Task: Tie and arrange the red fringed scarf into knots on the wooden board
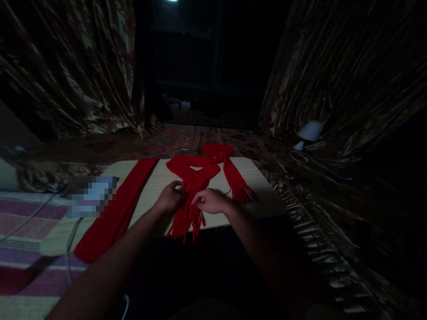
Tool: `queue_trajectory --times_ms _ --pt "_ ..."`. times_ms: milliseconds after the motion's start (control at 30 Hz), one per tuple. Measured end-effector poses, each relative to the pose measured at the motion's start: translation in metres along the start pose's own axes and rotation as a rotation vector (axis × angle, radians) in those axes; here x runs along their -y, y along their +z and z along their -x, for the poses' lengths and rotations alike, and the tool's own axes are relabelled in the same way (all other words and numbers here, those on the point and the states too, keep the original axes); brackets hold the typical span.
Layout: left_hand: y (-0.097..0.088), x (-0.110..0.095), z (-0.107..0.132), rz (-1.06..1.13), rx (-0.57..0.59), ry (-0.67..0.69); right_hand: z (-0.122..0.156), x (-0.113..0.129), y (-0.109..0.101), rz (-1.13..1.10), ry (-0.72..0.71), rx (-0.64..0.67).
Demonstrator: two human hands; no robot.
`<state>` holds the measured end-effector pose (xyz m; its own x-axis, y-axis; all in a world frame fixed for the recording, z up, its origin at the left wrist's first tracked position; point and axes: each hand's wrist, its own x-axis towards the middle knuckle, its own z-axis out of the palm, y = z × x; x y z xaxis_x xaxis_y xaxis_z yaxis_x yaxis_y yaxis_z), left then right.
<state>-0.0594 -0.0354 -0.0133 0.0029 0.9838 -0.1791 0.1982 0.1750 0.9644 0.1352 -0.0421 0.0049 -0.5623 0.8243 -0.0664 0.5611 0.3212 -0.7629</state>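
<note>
You have two hands in view, one left hand point(171, 197) and one right hand point(211, 201). Around them you can count one pale tabletop point(263, 191), one folded red strip point(115, 213), two red fringed ends point(239, 186), one pixelated object point(90, 195), one white lamp point(311, 130), one striped cover point(20, 258) and two patterned curtains point(96, 66).

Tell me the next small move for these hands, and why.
I'd probably comb the near fringe straight with the right hand while the left hand steadies the scarf: the strands splay unevenly past the near edge of the table, and both hands are already at that end.
</note>
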Motion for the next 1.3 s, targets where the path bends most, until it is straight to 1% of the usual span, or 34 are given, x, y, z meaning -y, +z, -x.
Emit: queue_trajectory --times_ms 100,133,167,233,300,400,500,667,700,733,767,800,867,900,933,967,1067,1100,1167,1233,1300 --pt "-0.001 0.005 -0.002 0.168 -0.072 0.059 -0.005 -0.006 0.0 -0.145 0.053 -0.05" --pt "-0.003 0.007 -0.003 0.187 -0.082 0.07 -0.006 -0.009 0.0 -0.186 0.079 -0.047" --pt "-0.005 0.01 -0.004 0.173 -0.079 0.073 -0.006 -0.011 -0.001 -0.209 0.106 -0.03" --pt "-0.009 0.014 -0.006 0.078 -0.04 0.065 -0.005 -0.015 -0.002 -0.198 0.145 0.022" --pt "-0.013 0.017 -0.008 -0.018 -0.004 0.057 -0.002 -0.015 -0.002 -0.173 0.157 0.073" --pt "-0.016 0.017 -0.01 -0.084 -0.015 0.048 0.003 -0.015 -0.003 -0.197 0.147 0.155" --pt "-0.016 0.015 -0.009 -0.094 -0.034 0.046 0.01 -0.015 -0.008 -0.256 0.138 0.336" --pt "-0.014 0.013 -0.004 -0.035 -0.038 0.03 0.03 -0.013 -0.03 -0.293 0.102 0.795" --pt "-0.013 0.013 -0.004 -0.026 -0.038 0.03 0.032 -0.011 -0.033 -0.291 0.093 0.857" --pt "-0.013 0.013 -0.004 -0.02 -0.037 0.029 0.033 -0.01 -0.034 -0.292 0.092 0.863" --pt "-0.013 0.013 -0.004 -0.016 -0.035 0.029 0.033 -0.009 -0.033 -0.3 0.098 0.789" --pt "-0.013 0.012 -0.004 -0.008 -0.032 0.026 0.032 -0.009 -0.031 -0.315 0.107 0.63" --pt "-0.013 0.011 -0.005 0.018 -0.021 0.01 0.025 -0.008 -0.023 -0.357 0.134 0.197" --pt "-0.013 0.011 -0.005 0.041 -0.012 0.003 0.021 -0.007 -0.017 -0.377 0.143 0.025" --pt "-0.013 0.011 -0.005 0.065 -0.001 -0.002 0.017 -0.007 -0.012 -0.393 0.146 -0.07" --pt "-0.013 0.012 -0.006 0.089 0.009 -0.001 0.013 -0.006 -0.006 -0.407 0.146 -0.086" --pt "-0.014 0.015 -0.007 0.125 0.021 0.028 0.003 -0.004 0.01 -0.459 0.12 0.036" --pt "-0.014 0.017 -0.008 0.115 0.014 0.032 0.001 -0.004 0.014 -0.48 0.111 0.045" --pt "-0.015 0.019 -0.008 0.076 0.003 0.025 -0.003 -0.002 0.02 -0.526 0.103 -0.002" --pt "-0.016 0.02 -0.008 0.051 0.009 0.012 -0.003 -0.001 0.021 -0.573 0.103 -0.046" --pt "-0.016 0.02 -0.007 0.06 0.017 0.016 0.001 -0.001 0.017 -0.611 0.092 -0.015"
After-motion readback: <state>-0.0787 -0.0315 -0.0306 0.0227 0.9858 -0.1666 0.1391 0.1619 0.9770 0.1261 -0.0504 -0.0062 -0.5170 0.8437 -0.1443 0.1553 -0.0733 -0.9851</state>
